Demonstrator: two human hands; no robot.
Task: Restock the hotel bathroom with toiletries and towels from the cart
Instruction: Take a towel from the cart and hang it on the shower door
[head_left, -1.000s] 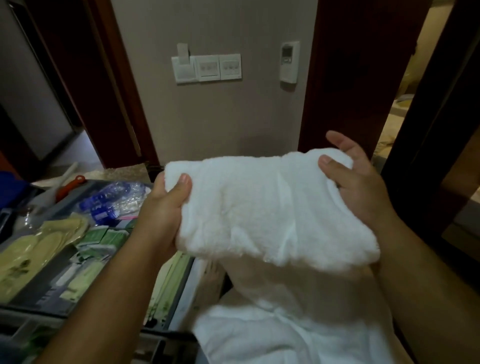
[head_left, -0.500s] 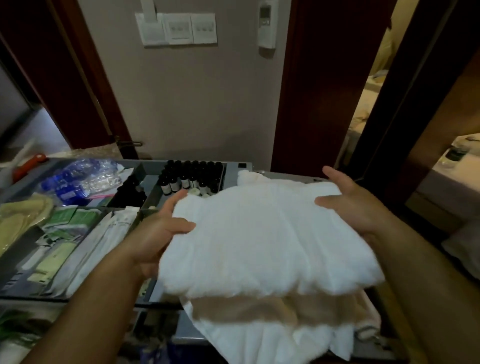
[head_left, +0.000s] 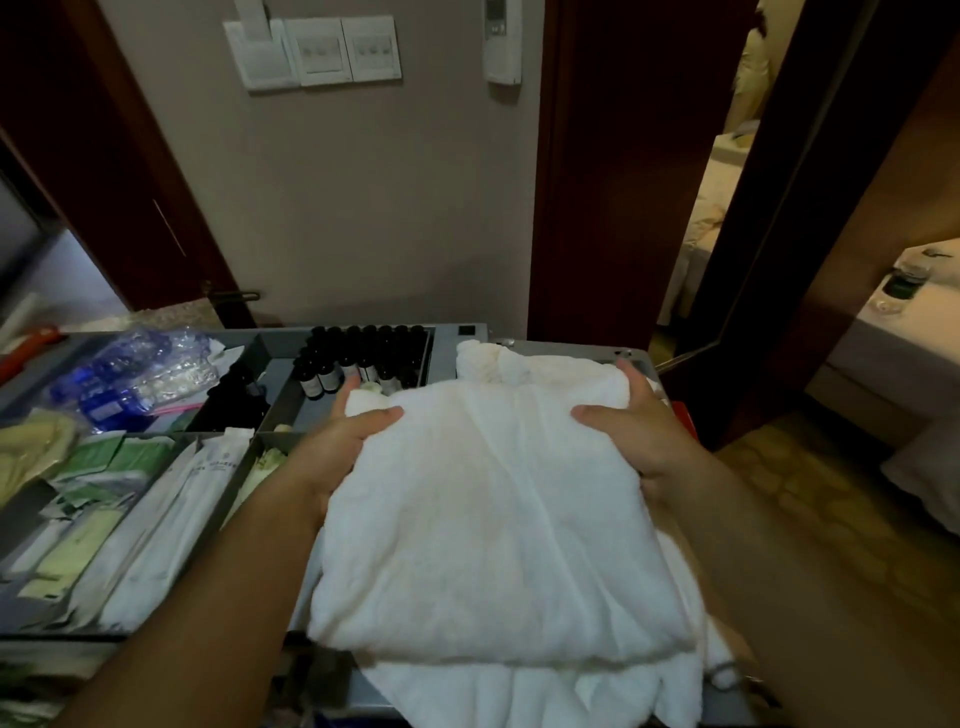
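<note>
Folded towel: I see a thick white folded towel (head_left: 493, 519) low in the middle of my view, lying flat with a crease down its length.
Left hand: My left hand (head_left: 337, 441) grips the towel's left edge. The thumb is on top and the fingers are curled underneath.
Right hand: My right hand (head_left: 639, 431) clamps the towel's far right corner the same way, thumb on top. The two hands are well apart, with the towel's full width between them.
Linen pile: More white linen (head_left: 519, 691) shows under the towel's near edge. I cannot tell whether the towel rests on it or hangs just above.
Cart tray: The grey divided tray (head_left: 244, 467) lies left of the towel, beside my left forearm.
Dark bottles: Small dark bottles with pale labels (head_left: 363, 358) stand in a compartment just beyond the towel's far left corner.
Long white sachets: These (head_left: 171, 519) lie lengthways in the compartment left of the towel.
Green packets: These (head_left: 104, 462) are scattered further left of the towel than the sachets.
Water bottles: Clear bottles with blue labels (head_left: 119, 379) lie on their sides, far left of the towel.
Wall switches: A white switch panel (head_left: 322, 52) is on the wall well above and beyond the towel.
</note>
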